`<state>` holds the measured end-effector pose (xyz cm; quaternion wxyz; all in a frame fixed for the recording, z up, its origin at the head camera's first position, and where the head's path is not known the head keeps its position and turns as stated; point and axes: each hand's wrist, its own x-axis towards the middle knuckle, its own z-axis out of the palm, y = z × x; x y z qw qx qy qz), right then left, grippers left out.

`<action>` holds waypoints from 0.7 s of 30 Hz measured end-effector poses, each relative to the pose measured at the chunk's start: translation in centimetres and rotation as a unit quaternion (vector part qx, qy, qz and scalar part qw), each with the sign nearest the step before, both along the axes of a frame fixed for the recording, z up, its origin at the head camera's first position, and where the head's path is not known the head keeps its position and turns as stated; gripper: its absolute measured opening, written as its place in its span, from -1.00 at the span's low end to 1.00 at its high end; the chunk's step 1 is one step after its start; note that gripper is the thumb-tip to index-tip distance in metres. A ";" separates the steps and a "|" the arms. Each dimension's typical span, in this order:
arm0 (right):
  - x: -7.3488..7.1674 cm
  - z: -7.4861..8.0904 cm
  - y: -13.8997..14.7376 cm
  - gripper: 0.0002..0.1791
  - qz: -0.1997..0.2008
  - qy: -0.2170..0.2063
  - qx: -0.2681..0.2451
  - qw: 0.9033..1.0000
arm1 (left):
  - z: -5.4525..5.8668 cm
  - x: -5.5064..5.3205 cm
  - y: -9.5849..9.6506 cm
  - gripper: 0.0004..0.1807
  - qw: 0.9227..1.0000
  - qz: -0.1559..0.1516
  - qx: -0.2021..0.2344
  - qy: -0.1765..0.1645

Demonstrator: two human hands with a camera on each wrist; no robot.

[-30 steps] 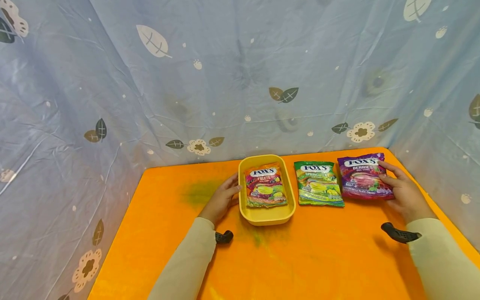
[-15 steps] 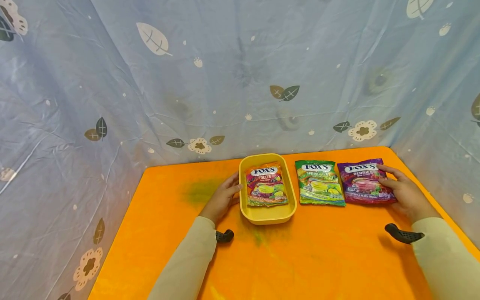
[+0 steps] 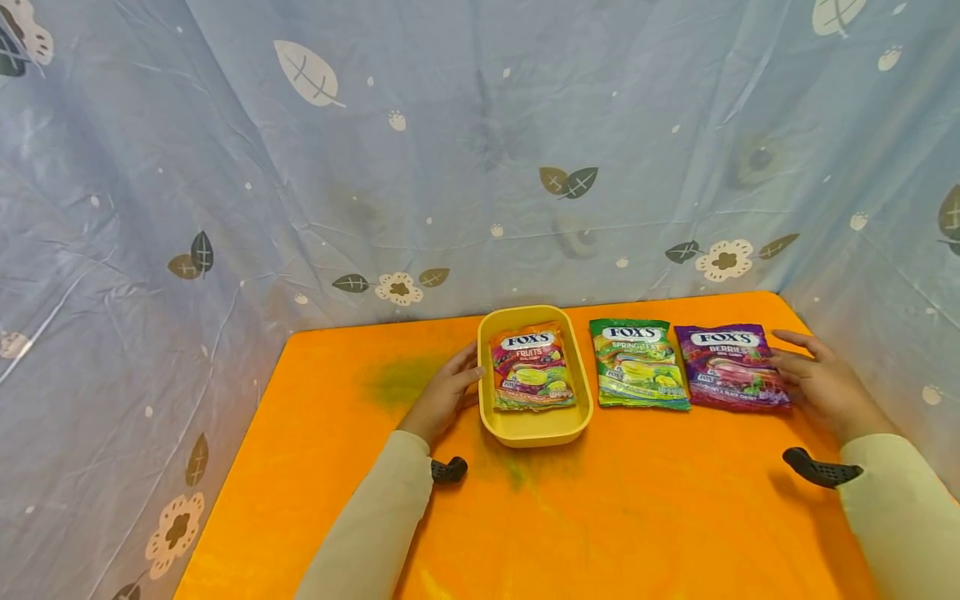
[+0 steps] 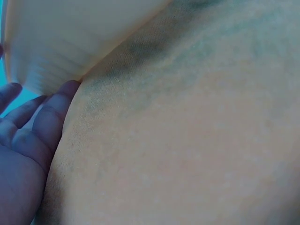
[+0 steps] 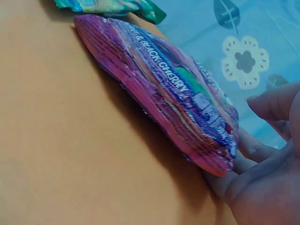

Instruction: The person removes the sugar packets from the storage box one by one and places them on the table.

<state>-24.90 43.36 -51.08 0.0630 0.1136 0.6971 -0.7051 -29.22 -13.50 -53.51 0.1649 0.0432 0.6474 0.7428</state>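
My left hand [image 3: 442, 396] rests against the left side of a yellow plastic tray [image 3: 536, 439], thumb at the rim; in the left wrist view its fingers [image 4: 49, 117] lie along the outer wall [image 4: 70, 42]. Inside the tray is an orange-red bag of Fox's Fruits candy [image 3: 531, 371]. A purple bag of Fox's Berries candy [image 3: 731, 367] lies on the table at the right. Beside its right edge is my right hand [image 3: 828, 387], fingers loosely spread. The right wrist view has the fingers [image 5: 255, 150] right at the end of the purple bag [image 5: 164, 93], with thumb and fingers apart.
Between the tray and the purple bag lies a green bag of Fox's Spring Tea candy [image 3: 639, 365]. The orange tabletop [image 3: 600, 517] meets a blue patterned curtain [image 3: 450, 167] at the back and sides.
My right hand has loosened from the purple bag and moved right. The bag has settled flatter, its top edge lower and straighter. My left hand stays at the tray.
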 end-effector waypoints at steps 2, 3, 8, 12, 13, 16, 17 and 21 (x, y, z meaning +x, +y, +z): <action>0.0 0.1 0.2 -0.54 0.000 0.010 -0.001 1.000 | 0.0 0.0 0.0 -0.31 1.000 -0.001 -0.003 0.002; 0.0 0.1 0.3 -0.58 0.002 0.017 -0.015 1.000 | 0.0 0.0 0.0 -0.31 1.000 -0.002 -0.003 0.002; 0.1 0.0 0.8 -0.72 -0.003 0.041 -0.120 0.992 | 0.0 -0.1 0.0 -0.31 1.000 -0.002 -0.001 0.002; 0.2 0.3 0.7 -0.73 -0.024 0.047 -0.148 0.988 | -0.1 -0.1 -0.1 -0.29 1.000 -0.004 0.001 0.003; 0.3 0.4 0.6 -0.72 -0.026 0.049 -0.152 0.987 | -0.1 -0.2 -0.1 -0.29 1.000 -0.004 0.001 0.004; 0.3 0.9 0.2 -0.70 -0.026 0.059 -0.160 0.985 | 0.0 -0.1 -0.1 -0.29 1.000 -0.004 0.001 0.003; 0.2 1.0 0.0 -0.70 -0.023 0.062 -0.160 0.985 | 0.0 -0.1 -0.1 -0.29 1.000 -0.005 0.000 0.003; 0.1 1.7 -1.0 -0.66 -0.010 0.072 -0.165 0.984 | 0.0 0.0 -0.1 -0.30 1.000 -0.006 0.000 0.004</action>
